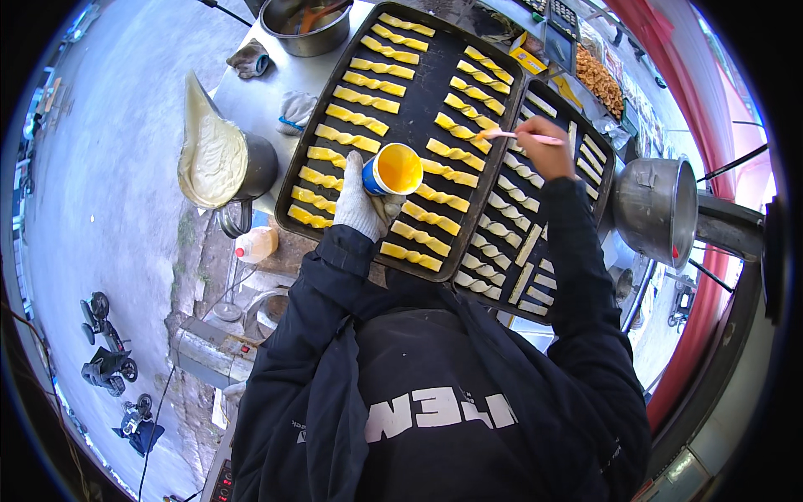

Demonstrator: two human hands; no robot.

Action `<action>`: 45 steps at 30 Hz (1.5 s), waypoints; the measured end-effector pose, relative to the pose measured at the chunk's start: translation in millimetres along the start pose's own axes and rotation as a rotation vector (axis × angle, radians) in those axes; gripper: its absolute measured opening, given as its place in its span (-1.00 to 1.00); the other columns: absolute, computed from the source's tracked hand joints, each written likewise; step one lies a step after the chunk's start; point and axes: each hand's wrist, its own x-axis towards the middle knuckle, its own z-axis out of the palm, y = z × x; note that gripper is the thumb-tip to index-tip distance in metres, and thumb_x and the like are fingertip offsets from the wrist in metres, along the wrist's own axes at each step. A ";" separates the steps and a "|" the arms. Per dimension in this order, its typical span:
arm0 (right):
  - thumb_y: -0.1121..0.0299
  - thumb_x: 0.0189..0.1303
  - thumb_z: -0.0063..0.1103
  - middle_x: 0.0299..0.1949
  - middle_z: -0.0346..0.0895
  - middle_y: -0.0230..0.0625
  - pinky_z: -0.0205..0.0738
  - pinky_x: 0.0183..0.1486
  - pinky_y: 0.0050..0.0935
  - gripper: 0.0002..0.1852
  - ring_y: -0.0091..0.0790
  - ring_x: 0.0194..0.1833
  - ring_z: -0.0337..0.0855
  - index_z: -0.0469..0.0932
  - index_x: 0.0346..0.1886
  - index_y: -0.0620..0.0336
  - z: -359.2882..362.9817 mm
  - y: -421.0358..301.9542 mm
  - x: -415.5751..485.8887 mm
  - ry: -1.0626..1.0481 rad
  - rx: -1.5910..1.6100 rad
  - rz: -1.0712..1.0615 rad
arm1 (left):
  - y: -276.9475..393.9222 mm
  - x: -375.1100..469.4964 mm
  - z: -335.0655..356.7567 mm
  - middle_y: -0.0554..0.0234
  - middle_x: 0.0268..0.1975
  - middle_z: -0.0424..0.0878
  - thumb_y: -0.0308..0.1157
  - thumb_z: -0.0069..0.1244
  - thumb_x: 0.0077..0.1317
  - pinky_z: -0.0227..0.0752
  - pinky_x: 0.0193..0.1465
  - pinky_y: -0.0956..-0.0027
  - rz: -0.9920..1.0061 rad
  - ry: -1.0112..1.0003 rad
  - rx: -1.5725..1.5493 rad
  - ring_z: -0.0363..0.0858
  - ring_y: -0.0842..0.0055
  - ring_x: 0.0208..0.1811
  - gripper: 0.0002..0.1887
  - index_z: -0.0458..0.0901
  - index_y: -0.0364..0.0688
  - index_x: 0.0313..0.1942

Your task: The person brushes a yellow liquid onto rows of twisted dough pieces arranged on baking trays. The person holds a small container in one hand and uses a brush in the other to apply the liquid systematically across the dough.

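Note:
My left hand (367, 201), in a white knitted glove, holds a blue cup (393, 169) of yellow liquid, likely egg wash, over a dark baking tray (421, 94). Bare and slightly blurred, my right hand (544, 145) grips a pink-handled brush (527, 136). Its tip touches a yellow-coated dough twist (463, 133) in the tray's right column. The twists in both columns there are glossy yellow. Beside it, under my right forearm, a second dark tray (495, 182) carries pale dough twists (508, 210) and flat strips (528, 245) without a yellow coat.
On the left stand a metal pot of creamy batter (216, 163) and a bottle with a red cap (257, 245). Two gloves (249, 59) (297, 113) and a metal bowl (304, 41) lie beyond. A steel mixing bowl (655, 210) is at the right, near a red curtain (709, 125).

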 end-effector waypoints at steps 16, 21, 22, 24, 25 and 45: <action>0.37 0.27 0.35 -0.42 0.68 -0.21 0.54 -0.34 -0.44 -0.85 -0.31 -0.49 0.64 0.68 -0.25 0.28 19.3 -101.0 -88.1 -0.282 0.176 -0.241 | -60.1 -12.1 29.2 0.11 -0.15 0.75 0.43 -0.18 0.48 0.56 -0.47 0.48 -0.041 -0.065 0.256 0.66 0.46 -0.41 -0.24 0.58 -0.14 0.17; 0.35 0.42 0.21 -0.48 0.68 -0.30 0.31 -0.55 -0.59 -0.82 -0.57 -0.60 0.49 0.68 -0.25 0.26 -21.5 -87.2 -122.1 -0.143 0.450 0.171 | -88.8 -27.8 25.1 0.13 -0.21 0.75 0.39 -0.23 0.52 0.50 -0.55 0.55 -0.067 -0.116 0.195 0.64 0.51 -0.48 -0.25 0.56 -0.17 0.19; 0.34 0.46 0.17 -0.49 0.67 -0.34 0.15 -0.61 -0.69 -0.80 -0.68 -0.65 0.39 0.68 -0.23 0.26 -31.7 -85.4 -130.9 -0.097 0.645 0.204 | -91.2 -31.5 24.5 0.14 -0.21 0.76 0.37 -0.25 0.54 0.50 -0.57 0.56 -0.069 -0.150 0.180 0.65 0.53 -0.50 -0.26 0.55 -0.17 0.20; 0.32 0.47 0.13 -0.51 0.65 -0.29 0.09 -0.66 -0.68 -0.78 -0.67 -0.70 0.33 0.64 -0.23 0.28 -46.1 -82.5 -149.6 -0.075 0.791 0.271 | -98.0 -39.6 24.7 0.14 -0.23 0.75 0.37 -0.25 0.55 0.50 -0.58 0.55 -0.077 -0.123 0.191 0.64 0.53 -0.52 -0.26 0.55 -0.17 0.20; 0.31 0.49 0.10 -0.51 0.64 -0.26 0.05 -0.69 -0.69 -0.76 -0.68 -0.72 0.30 0.63 -0.23 0.28 -49.8 -81.3 -159.2 -0.041 0.836 0.311 | -102.3 -43.9 24.5 0.14 -0.23 0.74 0.37 -0.25 0.55 0.50 -0.58 0.55 -0.091 -0.104 0.201 0.63 0.53 -0.53 -0.27 0.55 -0.18 0.20; 0.33 0.41 0.23 -0.46 0.71 -0.35 0.33 -0.55 -0.63 -0.80 -0.65 -0.58 0.54 0.70 -0.26 0.26 7.7 35.1 -266.9 -0.216 0.389 0.410 | -136.7 -96.4 -52.8 0.14 -0.34 0.70 0.42 -0.17 0.49 0.54 -0.57 0.53 0.089 -0.033 -0.041 0.67 0.48 -0.51 -0.22 0.62 -0.25 0.02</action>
